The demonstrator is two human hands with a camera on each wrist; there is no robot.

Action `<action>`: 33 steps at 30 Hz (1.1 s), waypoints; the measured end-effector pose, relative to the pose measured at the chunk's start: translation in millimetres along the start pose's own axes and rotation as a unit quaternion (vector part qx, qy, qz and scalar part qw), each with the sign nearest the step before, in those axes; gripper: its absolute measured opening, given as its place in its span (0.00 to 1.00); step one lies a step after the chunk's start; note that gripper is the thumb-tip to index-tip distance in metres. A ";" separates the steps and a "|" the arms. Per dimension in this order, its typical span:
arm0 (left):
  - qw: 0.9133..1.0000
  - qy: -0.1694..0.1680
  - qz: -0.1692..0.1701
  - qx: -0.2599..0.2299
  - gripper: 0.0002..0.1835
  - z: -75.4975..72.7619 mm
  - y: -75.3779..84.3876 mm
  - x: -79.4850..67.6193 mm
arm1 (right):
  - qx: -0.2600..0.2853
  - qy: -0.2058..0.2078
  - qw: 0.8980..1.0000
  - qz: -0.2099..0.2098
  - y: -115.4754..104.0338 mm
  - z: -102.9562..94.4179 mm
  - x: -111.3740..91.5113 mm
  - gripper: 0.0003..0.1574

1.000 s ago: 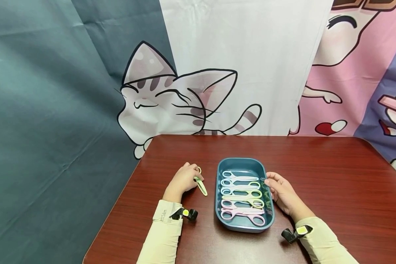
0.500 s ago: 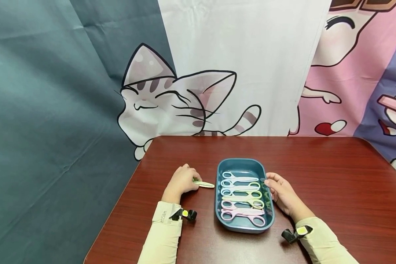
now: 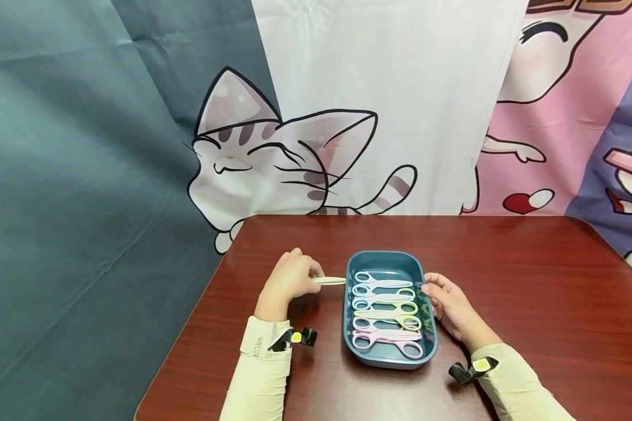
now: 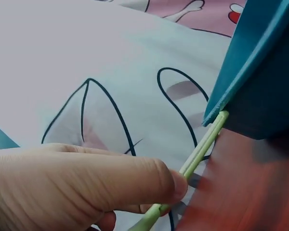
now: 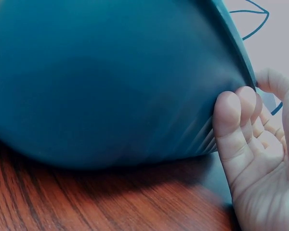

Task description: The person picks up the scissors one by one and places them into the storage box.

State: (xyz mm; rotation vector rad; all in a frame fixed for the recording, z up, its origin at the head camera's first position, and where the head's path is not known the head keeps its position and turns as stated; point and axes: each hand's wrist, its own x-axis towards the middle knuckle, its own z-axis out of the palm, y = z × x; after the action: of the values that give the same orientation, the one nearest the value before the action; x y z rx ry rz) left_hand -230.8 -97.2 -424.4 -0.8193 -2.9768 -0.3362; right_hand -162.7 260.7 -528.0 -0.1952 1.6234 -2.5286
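Note:
My left hand pinches a pair of light green scissors between thumb and fingers. The blades point right, and their tip overlaps the left rim of a blue tray. In the left wrist view the thumb lies along the scissors, whose handles are mostly hidden by the hand. My right hand grips the tray's right rim; in the right wrist view its fingers press the outer wall while the thumb reaches over the edge. Inside the tray lie several scissors: light blue, green and pink, stacked in a row.
The tray stands on a reddish-brown wooden table. Behind the table's far edge hangs a cloth backdrop with cartoon animals. A small black camera is strapped to each sleeve.
The green scissors have swung from pointing toward me to pointing right at the tray. My left hand has shifted slightly away from me. The right hand and the tray stay put.

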 end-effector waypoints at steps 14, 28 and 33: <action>0.999 -0.038 -0.013 0.001 0.07 33.5 -24.5 1.5 | 0.003 0.001 1.000 0.002 0.8 0.8 1.0 0.08; 1.000 0.009 -0.002 -0.020 0.19 51.4 -30.3 0.5 | -0.002 0.008 1.000 0.004 -2.3 3.0 0.4 0.07; 0.994 0.007 -0.099 -0.045 0.19 56.3 -25.9 4.0 | -0.002 0.006 1.000 0.005 -2.5 2.1 0.6 0.08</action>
State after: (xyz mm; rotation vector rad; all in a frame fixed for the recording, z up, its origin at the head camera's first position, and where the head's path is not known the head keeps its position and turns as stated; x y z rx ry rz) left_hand -246.2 -104.7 -484.2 -0.5248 -3.0548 -0.4829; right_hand -163.0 259.7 -524.8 -0.1721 1.6295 -2.5255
